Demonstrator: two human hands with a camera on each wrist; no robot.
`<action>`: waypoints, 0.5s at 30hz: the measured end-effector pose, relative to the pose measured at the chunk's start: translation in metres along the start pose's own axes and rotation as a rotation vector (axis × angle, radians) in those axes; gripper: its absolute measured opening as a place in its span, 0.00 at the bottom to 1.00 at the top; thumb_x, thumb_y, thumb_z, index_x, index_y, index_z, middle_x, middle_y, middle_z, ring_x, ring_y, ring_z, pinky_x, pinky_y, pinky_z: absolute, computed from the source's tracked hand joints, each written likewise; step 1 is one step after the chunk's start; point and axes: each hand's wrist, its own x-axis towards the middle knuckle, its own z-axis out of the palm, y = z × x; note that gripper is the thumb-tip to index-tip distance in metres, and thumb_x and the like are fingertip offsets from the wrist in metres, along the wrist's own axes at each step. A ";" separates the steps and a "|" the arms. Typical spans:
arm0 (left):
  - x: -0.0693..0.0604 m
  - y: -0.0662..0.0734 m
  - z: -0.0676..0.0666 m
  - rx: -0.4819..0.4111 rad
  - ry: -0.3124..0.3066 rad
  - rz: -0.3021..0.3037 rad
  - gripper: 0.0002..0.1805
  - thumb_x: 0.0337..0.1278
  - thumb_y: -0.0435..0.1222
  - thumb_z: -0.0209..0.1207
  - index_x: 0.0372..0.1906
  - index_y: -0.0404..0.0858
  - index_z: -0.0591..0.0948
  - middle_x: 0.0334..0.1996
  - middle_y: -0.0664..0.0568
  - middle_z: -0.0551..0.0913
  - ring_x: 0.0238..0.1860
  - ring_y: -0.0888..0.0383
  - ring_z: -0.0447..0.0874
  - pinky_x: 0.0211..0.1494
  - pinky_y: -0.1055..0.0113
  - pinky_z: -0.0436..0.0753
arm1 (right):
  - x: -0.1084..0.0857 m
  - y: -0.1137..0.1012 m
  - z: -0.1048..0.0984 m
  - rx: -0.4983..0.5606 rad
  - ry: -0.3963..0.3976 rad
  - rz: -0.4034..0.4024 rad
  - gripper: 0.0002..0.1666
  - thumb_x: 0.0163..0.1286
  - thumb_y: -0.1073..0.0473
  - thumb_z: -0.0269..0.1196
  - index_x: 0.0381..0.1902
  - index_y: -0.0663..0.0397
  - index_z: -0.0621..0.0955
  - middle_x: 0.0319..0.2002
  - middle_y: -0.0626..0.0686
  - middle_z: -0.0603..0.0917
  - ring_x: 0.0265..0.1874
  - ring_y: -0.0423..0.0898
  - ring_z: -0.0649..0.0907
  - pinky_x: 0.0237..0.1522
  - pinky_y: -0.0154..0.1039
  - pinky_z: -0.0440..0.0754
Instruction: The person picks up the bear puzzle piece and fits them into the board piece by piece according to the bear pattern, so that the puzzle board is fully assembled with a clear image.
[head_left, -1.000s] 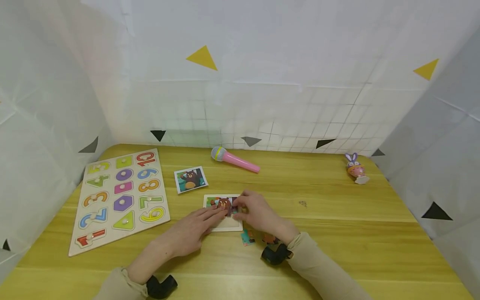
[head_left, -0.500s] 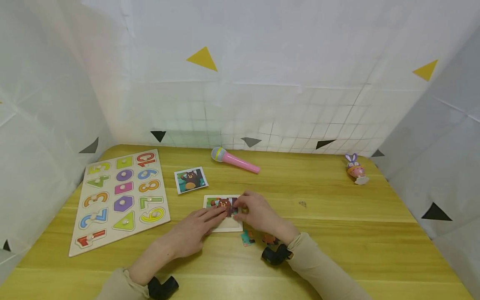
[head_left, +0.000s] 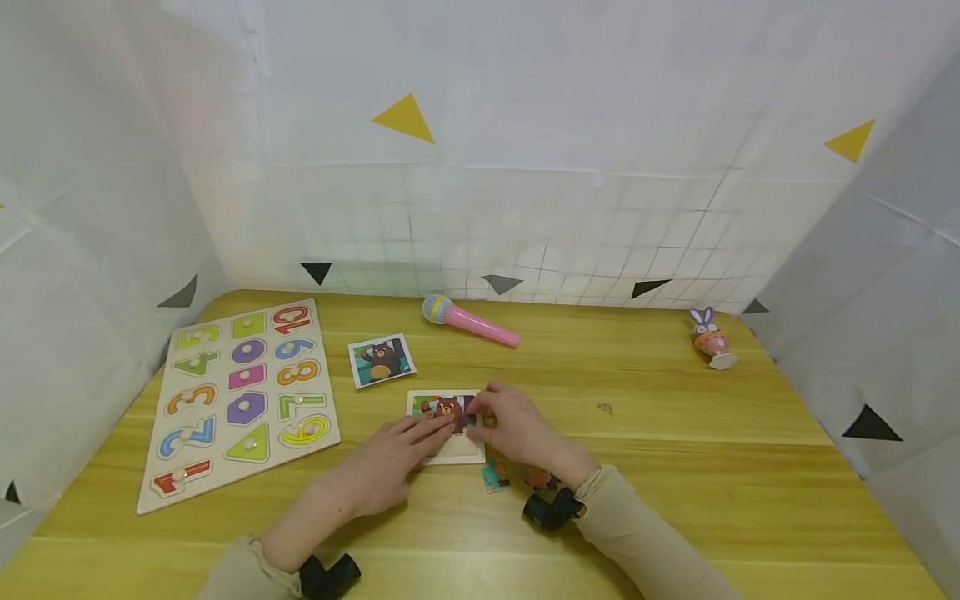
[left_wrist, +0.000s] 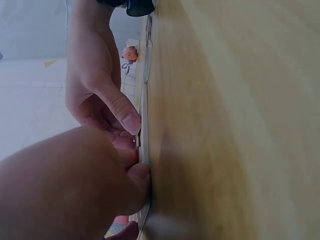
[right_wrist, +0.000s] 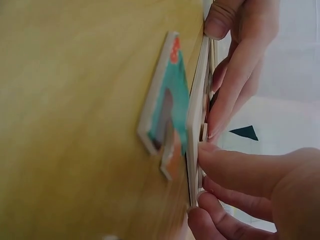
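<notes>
pale wood frames one bear puzzle (head_left: 459, 452) on the worktop (head_left: 690, 508), its near part unfilled. the left hand (head_left: 378, 467) presses it, fingers extended; the right hand (head_left: 517, 423) pinches its right side, apparently a fitting step. next likely calls for one of two loose pieces (head_left: 493, 477). one each: card (head_left: 381, 363), microphone (head_left: 480, 323), rabbit figure (head_left: 711, 340), number board (head_left: 272, 386).

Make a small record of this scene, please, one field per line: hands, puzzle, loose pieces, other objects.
Left hand: fingers lie across the bear jigsaw
Right hand: fingers curled at the jigsaw's right edge
Bear jigsaw: upper part filled; bare tray shows below
Loose pieces: at least two, on the wooden table, near the jigsaw's near right corner
Bear picture card: beyond the jigsaw, leftward
Number-and-shape knob board: table's left side
Toy microphone: pink handle, towards the back
Rabbit toy: far right
</notes>
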 end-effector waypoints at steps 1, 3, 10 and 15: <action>0.000 0.001 0.000 0.001 -0.002 -0.007 0.38 0.64 0.30 0.57 0.78 0.45 0.61 0.76 0.53 0.62 0.75 0.47 0.61 0.73 0.46 0.67 | 0.000 0.000 0.000 -0.002 0.000 0.000 0.12 0.63 0.58 0.72 0.42 0.58 0.85 0.37 0.52 0.79 0.35 0.44 0.78 0.38 0.37 0.77; 0.001 0.001 0.001 0.002 -0.008 -0.020 0.39 0.63 0.30 0.58 0.78 0.45 0.61 0.77 0.53 0.62 0.75 0.47 0.61 0.73 0.46 0.67 | 0.000 0.000 0.001 -0.004 -0.001 0.002 0.12 0.63 0.59 0.72 0.42 0.58 0.85 0.37 0.52 0.79 0.35 0.44 0.78 0.38 0.37 0.77; 0.001 0.002 0.003 0.013 0.001 -0.005 0.39 0.62 0.29 0.57 0.78 0.45 0.61 0.77 0.53 0.61 0.74 0.47 0.61 0.72 0.45 0.67 | 0.000 0.000 0.001 0.008 -0.004 0.008 0.12 0.63 0.60 0.72 0.43 0.58 0.84 0.38 0.52 0.79 0.37 0.44 0.79 0.39 0.38 0.79; 0.001 0.002 0.002 0.028 0.007 0.016 0.44 0.56 0.27 0.61 0.79 0.45 0.60 0.77 0.52 0.61 0.75 0.46 0.60 0.72 0.44 0.67 | 0.000 0.001 0.001 0.011 -0.001 0.012 0.12 0.64 0.59 0.71 0.43 0.57 0.83 0.37 0.51 0.78 0.37 0.44 0.79 0.39 0.39 0.78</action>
